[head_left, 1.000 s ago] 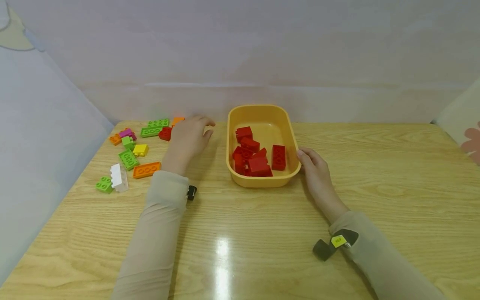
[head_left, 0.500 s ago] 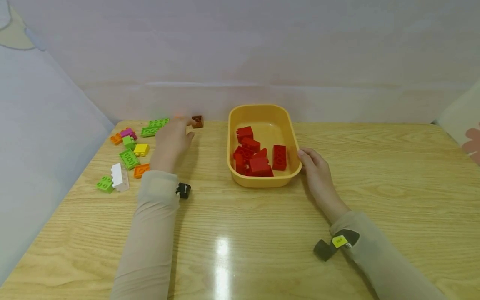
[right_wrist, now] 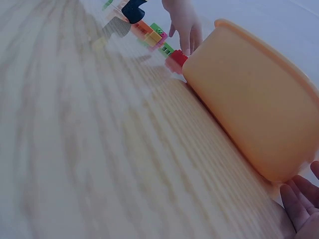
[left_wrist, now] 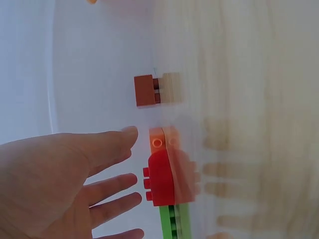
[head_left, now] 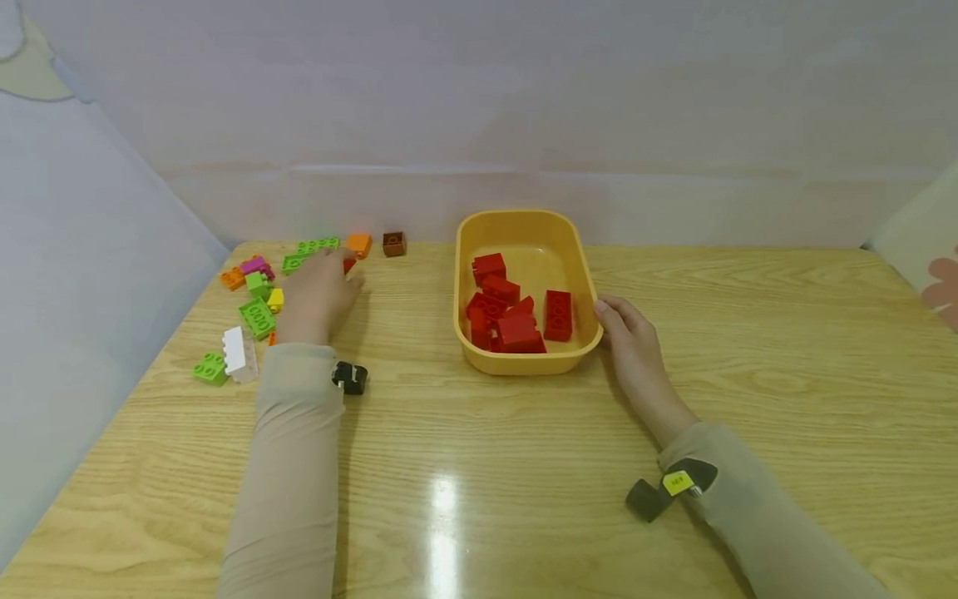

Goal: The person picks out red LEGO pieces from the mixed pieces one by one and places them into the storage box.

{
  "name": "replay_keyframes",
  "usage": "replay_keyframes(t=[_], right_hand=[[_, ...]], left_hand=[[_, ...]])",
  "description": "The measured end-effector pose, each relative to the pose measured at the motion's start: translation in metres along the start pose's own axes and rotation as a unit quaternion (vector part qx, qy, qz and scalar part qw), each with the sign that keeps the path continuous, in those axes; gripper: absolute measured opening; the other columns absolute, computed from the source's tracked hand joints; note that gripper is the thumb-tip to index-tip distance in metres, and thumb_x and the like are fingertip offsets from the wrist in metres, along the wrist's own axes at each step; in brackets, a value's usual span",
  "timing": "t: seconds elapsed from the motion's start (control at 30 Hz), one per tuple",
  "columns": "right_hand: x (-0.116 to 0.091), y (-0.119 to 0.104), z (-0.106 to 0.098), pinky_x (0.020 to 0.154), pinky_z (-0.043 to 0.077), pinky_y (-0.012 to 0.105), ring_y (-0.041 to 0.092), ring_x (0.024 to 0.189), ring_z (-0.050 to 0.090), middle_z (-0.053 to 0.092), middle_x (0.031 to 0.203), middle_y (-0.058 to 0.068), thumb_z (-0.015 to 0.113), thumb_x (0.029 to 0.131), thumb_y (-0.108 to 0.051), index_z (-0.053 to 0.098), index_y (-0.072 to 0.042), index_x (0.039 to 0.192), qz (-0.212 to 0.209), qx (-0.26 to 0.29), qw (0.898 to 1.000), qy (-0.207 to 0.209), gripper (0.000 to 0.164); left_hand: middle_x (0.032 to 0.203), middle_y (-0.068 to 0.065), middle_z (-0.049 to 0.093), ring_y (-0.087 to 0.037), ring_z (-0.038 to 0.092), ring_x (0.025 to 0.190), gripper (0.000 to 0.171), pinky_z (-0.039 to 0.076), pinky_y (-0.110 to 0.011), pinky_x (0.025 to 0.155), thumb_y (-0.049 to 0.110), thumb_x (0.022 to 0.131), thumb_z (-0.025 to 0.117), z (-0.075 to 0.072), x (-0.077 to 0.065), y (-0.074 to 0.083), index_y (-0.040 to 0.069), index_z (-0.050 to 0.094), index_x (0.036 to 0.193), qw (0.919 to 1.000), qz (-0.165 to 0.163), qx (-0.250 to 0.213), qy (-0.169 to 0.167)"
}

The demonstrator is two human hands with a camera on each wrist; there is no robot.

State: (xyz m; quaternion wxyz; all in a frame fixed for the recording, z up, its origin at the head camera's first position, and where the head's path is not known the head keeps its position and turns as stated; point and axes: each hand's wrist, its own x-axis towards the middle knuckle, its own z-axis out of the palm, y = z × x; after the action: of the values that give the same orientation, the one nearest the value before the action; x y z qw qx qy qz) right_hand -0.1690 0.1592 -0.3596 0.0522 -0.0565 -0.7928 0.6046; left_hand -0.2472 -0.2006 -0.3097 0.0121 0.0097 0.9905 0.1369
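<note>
My left hand hovers over the far-left bricks, fingers loosely spread. In the left wrist view, its fingertips stop just short of a red toy brick with a rounded top, and nothing lies between them. Behind that brick stand an orange brick and a brown brick. At the centre is a yellow-orange plastic bin with several red bricks inside. My right hand rests against the bin's right side, thumb tip at the rim and fingertips along the outer wall.
Left of my left hand lie green plates, a white brick, a yellow brick, a magenta brick and a green brick. A pale wall borders the wooden table at the back.
My left hand has moved left, uncovering the brown and orange bricks and now partly covering the red brick, yellow brick and orange plate. The right hand and bin stay in place.
</note>
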Motion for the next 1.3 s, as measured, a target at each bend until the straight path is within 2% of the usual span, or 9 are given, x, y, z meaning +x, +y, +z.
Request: replay_keyframes(t=[0.1, 0.37, 0.67, 0.83, 1.0, 1.13, 1.3], right_hand=[[0.0004, 0.0002, -0.0003, 0.083, 0.043, 0.005, 0.007, 0.113, 0.047, 0.052, 0.127, 0.005, 0.040, 0.098, -0.043, 0.050, -0.001, 0.132, 0.000, -0.001, 1.000, 0.001, 0.055], [0.0011, 0.0005, -0.0007, 0.088, 0.042, 0.012, 0.010, 0.116, 0.045, 0.050, 0.131, 0.009, 0.039, 0.098, -0.044, 0.049, -0.002, 0.133, 0.007, -0.007, 1.000, -0.001, 0.056], [0.0019, 0.0007, -0.0023, 0.091, 0.042, 0.015, 0.008, 0.116, 0.046, 0.050, 0.130, 0.007, 0.038, 0.097, -0.045, 0.048, -0.002, 0.133, 0.007, -0.009, 1.000, -0.001, 0.057], [0.0015, 0.0006, -0.0031, 0.087, 0.042, 0.009, 0.007, 0.114, 0.046, 0.051, 0.128, 0.005, 0.039, 0.097, -0.044, 0.049, -0.001, 0.133, 0.006, -0.004, 1.000, -0.001, 0.057], [0.0015, 0.0007, -0.0036, 0.083, 0.043, 0.006, 0.007, 0.113, 0.047, 0.052, 0.126, 0.004, 0.039, 0.098, -0.043, 0.049, 0.000, 0.132, 0.000, -0.003, 1.000, -0.002, 0.056], [0.0016, 0.0008, -0.0034, 0.082, 0.043, 0.004, 0.006, 0.111, 0.048, 0.052, 0.125, 0.004, 0.040, 0.098, -0.042, 0.049, 0.001, 0.132, -0.003, -0.002, 1.000, 0.000, 0.056], [0.0015, 0.0008, -0.0034, 0.083, 0.043, 0.005, 0.005, 0.112, 0.048, 0.052, 0.127, 0.005, 0.039, 0.098, -0.043, 0.049, 0.001, 0.132, -0.004, -0.004, 1.000, 0.000, 0.056]], left_hand=[[0.149, -0.030, 0.032, -0.049, 0.027, 0.133, 0.055, 0.023, -0.069, 0.109, 0.027, 0.096, 0.046, 0.0002, 0.0007, -0.0054, 0.002, 0.034, 0.144, 0.9999, -0.005, -0.010, -0.011], [0.153, -0.029, 0.024, -0.048, 0.021, 0.136, 0.059, 0.023, -0.071, 0.108, 0.027, 0.096, 0.046, -0.0016, -0.0017, -0.0057, 0.001, 0.029, 0.146, 0.9994, -0.012, -0.002, -0.033], [0.150, -0.031, 0.024, -0.051, 0.031, 0.128, 0.058, 0.031, -0.070, 0.103, 0.019, 0.096, 0.045, -0.0015, -0.0025, -0.0022, 0.000, 0.025, 0.147, 0.9989, -0.025, -0.018, -0.036], [0.148, -0.030, 0.027, -0.050, 0.035, 0.126, 0.053, 0.033, -0.069, 0.102, 0.007, 0.094, 0.044, -0.0010, -0.0030, -0.0013, 0.001, 0.031, 0.145, 0.9991, -0.027, -0.021, -0.024], [0.139, -0.032, 0.038, -0.049, 0.040, 0.122, 0.044, 0.033, -0.071, 0.099, 0.006, 0.094, 0.047, -0.0011, -0.0029, -0.0017, 0.000, 0.045, 0.137, 0.9994, -0.032, -0.009, -0.008], [0.140, -0.031, 0.040, -0.047, 0.038, 0.125, 0.048, 0.032, -0.071, 0.099, 0.009, 0.091, 0.053, -0.0014, -0.0026, -0.0015, 0.000, 0.044, 0.138, 0.9990, -0.039, -0.013, -0.020], [0.145, -0.027, 0.041, -0.045, 0.038, 0.128, 0.051, 0.030, -0.068, 0.103, 0.008, 0.091, 0.052, -0.0017, -0.0016, -0.0003, 0.004, 0.040, 0.141, 0.9979, -0.048, -0.032, -0.029]])
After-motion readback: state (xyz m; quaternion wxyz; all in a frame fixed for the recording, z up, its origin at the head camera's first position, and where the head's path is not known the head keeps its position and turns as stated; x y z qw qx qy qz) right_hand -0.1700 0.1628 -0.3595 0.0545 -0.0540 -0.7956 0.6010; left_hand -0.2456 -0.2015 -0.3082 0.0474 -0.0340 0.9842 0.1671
